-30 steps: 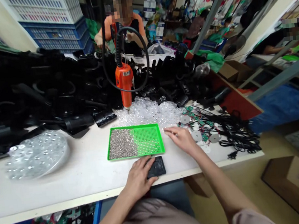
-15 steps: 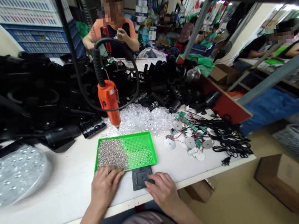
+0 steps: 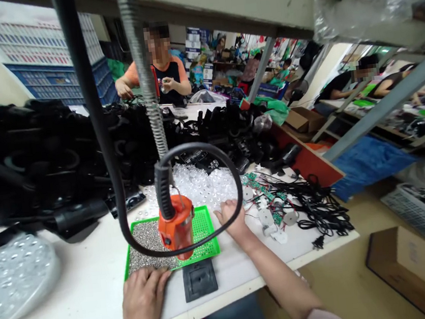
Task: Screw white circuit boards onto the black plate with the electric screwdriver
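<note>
My left hand (image 3: 142,299) lies flat on the white table (image 3: 79,302) at the near edge of the green tray (image 3: 205,232), its fingers spread next to the heap of small silver screws (image 3: 143,244). My right hand (image 3: 231,217) reaches out to the right of the tray, at the edge of the pile of clear plastic lenses (image 3: 199,181); its fingers are turned away and partly hidden. A black square plastic part (image 3: 199,280) lies on the table between my hands. An orange electric screwdriver (image 3: 177,230) hangs over the tray, blocking part of it.
Circuit boards with wires and black power cords (image 3: 302,205) lie to the right. Black plastic housings (image 3: 43,158) are heaped at the back. A bag of clear parts (image 3: 10,274) sits left. Another person (image 3: 160,73) works opposite. A cardboard box (image 3: 413,270) stands on the floor.
My right hand left the black part and moved forward and right to the clear lenses. My left hand stayed by the tray. The view rose, so the hanging screwdriver now covers the tray.
</note>
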The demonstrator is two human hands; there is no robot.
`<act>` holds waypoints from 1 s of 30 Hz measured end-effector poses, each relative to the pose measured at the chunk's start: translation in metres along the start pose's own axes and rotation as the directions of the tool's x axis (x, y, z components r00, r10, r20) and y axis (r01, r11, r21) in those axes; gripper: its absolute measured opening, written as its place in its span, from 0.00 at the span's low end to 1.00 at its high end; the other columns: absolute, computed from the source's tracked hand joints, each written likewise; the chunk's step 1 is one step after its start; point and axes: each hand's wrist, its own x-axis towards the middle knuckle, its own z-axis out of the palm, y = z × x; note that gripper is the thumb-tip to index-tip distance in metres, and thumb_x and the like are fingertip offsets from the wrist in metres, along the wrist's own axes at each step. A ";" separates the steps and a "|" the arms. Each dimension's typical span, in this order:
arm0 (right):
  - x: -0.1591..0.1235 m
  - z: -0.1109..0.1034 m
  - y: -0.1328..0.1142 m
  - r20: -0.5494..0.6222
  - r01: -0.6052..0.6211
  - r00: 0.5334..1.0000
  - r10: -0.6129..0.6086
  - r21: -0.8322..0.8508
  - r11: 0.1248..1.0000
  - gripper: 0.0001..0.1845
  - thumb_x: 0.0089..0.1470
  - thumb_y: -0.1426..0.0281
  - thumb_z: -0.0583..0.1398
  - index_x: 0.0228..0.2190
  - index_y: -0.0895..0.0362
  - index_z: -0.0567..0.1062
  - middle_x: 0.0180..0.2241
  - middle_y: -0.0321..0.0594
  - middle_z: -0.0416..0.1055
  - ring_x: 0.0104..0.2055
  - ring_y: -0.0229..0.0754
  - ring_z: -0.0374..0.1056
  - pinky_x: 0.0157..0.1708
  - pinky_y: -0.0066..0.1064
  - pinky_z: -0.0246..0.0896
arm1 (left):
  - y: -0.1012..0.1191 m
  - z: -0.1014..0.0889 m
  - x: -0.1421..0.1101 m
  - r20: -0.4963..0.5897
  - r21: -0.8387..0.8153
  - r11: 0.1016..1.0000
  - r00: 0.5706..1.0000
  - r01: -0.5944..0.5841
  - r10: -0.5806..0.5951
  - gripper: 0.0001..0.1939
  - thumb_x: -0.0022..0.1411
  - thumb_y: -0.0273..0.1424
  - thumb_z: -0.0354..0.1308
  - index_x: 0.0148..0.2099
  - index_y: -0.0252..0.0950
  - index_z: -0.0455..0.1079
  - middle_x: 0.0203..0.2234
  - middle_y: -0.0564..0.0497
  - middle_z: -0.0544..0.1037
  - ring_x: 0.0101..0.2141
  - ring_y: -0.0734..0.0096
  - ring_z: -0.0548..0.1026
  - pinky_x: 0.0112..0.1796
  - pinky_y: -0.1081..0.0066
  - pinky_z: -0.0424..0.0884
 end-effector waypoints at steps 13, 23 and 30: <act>-0.053 0.003 0.027 0.051 0.094 0.994 -0.100 0.104 0.990 0.22 0.58 0.67 0.58 0.54 0.58 0.69 0.48 0.50 0.74 0.51 0.54 0.67 0.49 0.46 0.59 | 0.058 -0.010 -0.020 0.021 -0.070 0.944 0.946 -0.322 0.324 0.12 0.66 0.28 0.51 0.46 0.41 0.74 0.41 0.49 0.80 0.43 0.61 0.74 0.43 0.64 0.63; -0.130 -0.039 -0.005 -0.054 0.438 0.812 -0.581 0.714 0.546 0.35 0.56 0.68 0.61 0.62 0.48 0.55 0.53 0.40 0.72 0.57 0.43 0.66 0.56 0.40 0.63 | 0.081 -0.035 -0.002 0.592 -0.676 0.443 0.792 0.589 -0.149 0.21 0.67 0.42 0.50 0.55 0.37 0.71 0.34 0.47 0.79 0.34 0.65 0.75 0.40 0.65 0.71; -0.143 -0.033 -0.030 -0.493 0.729 0.674 -0.550 0.328 0.601 0.21 0.57 0.70 0.61 0.52 0.54 0.70 0.44 0.44 0.78 0.45 0.45 0.72 0.43 0.39 0.68 | 0.092 -0.034 0.004 0.887 -0.459 -0.352 0.399 0.816 -0.232 0.27 0.47 0.50 0.68 0.41 0.34 0.76 0.33 0.47 0.79 0.32 0.69 0.75 0.39 0.70 0.70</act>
